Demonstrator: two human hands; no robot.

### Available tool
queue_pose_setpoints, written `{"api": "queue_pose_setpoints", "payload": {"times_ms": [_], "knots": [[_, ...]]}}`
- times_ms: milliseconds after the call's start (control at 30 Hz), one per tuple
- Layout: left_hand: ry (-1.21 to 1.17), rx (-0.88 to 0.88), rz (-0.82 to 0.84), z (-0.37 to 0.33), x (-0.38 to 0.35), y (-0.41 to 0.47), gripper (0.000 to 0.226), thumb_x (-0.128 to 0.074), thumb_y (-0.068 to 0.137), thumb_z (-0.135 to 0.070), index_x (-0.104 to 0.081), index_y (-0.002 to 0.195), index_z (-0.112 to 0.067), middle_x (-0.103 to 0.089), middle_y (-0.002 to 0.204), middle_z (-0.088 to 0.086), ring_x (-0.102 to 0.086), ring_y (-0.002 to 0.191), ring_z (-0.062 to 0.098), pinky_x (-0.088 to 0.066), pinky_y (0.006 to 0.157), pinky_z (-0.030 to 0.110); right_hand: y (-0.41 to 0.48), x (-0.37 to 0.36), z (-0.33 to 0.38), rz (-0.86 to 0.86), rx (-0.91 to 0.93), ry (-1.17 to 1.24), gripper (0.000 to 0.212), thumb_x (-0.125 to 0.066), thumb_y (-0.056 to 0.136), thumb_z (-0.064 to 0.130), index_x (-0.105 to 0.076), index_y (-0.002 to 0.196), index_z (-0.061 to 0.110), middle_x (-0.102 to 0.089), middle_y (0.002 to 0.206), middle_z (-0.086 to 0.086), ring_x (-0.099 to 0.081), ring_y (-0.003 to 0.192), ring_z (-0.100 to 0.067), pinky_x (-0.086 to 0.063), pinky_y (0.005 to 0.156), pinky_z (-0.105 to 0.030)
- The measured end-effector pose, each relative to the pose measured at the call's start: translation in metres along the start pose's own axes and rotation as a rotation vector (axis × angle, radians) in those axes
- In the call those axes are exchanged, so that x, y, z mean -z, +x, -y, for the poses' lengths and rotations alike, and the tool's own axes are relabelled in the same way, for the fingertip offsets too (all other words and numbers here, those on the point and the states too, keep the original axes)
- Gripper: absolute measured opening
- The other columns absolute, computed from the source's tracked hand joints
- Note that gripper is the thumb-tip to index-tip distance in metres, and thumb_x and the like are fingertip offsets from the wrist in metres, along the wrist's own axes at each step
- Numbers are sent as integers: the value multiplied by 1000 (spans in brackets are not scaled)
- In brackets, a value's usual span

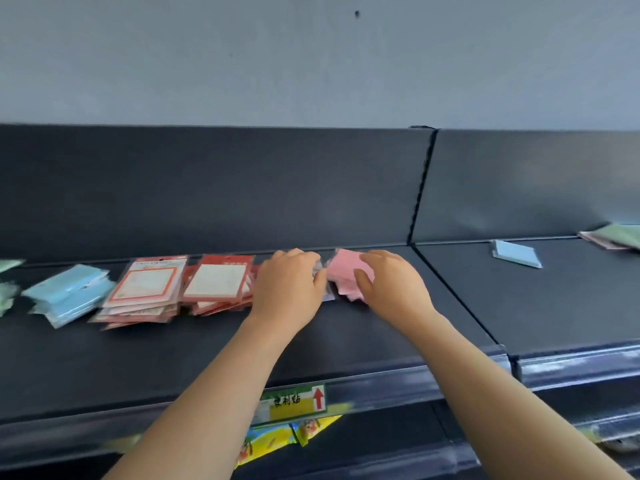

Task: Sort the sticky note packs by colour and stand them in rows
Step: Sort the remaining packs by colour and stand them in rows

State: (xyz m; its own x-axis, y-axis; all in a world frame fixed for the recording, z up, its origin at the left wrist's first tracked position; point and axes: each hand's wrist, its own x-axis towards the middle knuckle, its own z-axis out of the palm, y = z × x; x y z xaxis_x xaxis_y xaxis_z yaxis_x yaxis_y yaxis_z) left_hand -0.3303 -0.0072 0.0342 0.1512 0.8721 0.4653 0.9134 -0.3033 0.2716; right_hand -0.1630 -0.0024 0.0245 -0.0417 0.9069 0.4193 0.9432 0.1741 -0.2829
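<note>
On the dark shelf (207,341) both my hands meet over a small heap of pink sticky note packs (341,271). My right hand (391,285) grips the pink packs from the right, its thumb on top. My left hand (289,289) holds their left edge with curled fingers. Left of my hands lie two stacks of red-framed white packs (149,289) (218,282), flat and fanned out. Further left is a pile of light blue packs (65,292), and green packs (8,282) show at the frame's left edge.
On the adjoining shelf section to the right lie a single light blue pack (516,254) and a green and pink pile (616,237) at the back right. A price label (294,401) sits on the shelf's front rail. Yellow packets (277,441) hang below.
</note>
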Motion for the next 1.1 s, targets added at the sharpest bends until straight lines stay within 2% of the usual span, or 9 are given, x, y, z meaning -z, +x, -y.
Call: {"api": "queue_pose_setpoints", "payload": {"times_ms": [200, 333, 500, 633, 800, 967, 1100], "knots": [[-84, -46, 11, -102, -45, 14, 27, -48, 96, -30, -70, 109, -21, -68, 106, -3, -59, 102, 24, -42, 87, 33, -19, 44, -107, 21, -83, -54, 32, -45, 97, 26, -62, 112, 3, -63, 116, -8, -55, 108, -28, -45, 87, -37], [-108, -57, 49, -169, -77, 26, 32, -49, 97, -33, -64, 122, -20, -66, 116, -2, -56, 108, 25, -44, 88, 35, -30, 68, -179, 23, -142, -79, 33, -46, 97, 26, -61, 114, 2, -62, 118, -9, -54, 111, -28, -43, 90, -36], [-125, -67, 121, -233, -117, 38, 35, -46, 99, -34, -60, 127, -21, -63, 121, -3, -54, 112, 24, -42, 92, 35, -41, 86, -254, 45, -211, -99, 33, -47, 98, 27, -62, 116, 4, -62, 122, -7, -54, 113, -27, -43, 91, -36], [-127, -77, 177, -266, -145, 56, 34, -46, 99, -34, -62, 124, -18, -64, 117, -1, -55, 109, 23, -45, 92, 36, -40, 92, -300, 50, -265, -89, 33, -48, 97, 26, -62, 119, 5, -61, 125, -7, -54, 115, -28, -43, 93, -35], [-135, -71, 284, -295, -179, 87, 36, -46, 99, -33, -57, 127, -15, -59, 122, 2, -51, 114, 23, -45, 91, 36, -24, 93, -345, 53, -321, -81, 33, -47, 97, 27, -62, 120, 9, -62, 123, -6, -54, 114, -26, -43, 90, -34], [-126, -56, 384, -319, -214, 123, 35, -46, 99, -32, -55, 124, -11, -52, 126, 3, -49, 112, 24, -47, 86, 37, -9, 97, -383, 54, -366, -51, 37, -47, 98, 27, -57, 131, 14, -57, 133, -3, -50, 123, -23, -40, 96, -31], [-107, -56, 447, -339, -241, 143, 36, -44, 98, -33, -49, 127, -13, -47, 125, 4, -46, 111, 28, -46, 87, 38, -1, 102, -418, 64, -423, -62, 34, -47, 98, 27, -61, 124, 9, -60, 127, -6, -52, 118, -27, -42, 93, -35]]}}
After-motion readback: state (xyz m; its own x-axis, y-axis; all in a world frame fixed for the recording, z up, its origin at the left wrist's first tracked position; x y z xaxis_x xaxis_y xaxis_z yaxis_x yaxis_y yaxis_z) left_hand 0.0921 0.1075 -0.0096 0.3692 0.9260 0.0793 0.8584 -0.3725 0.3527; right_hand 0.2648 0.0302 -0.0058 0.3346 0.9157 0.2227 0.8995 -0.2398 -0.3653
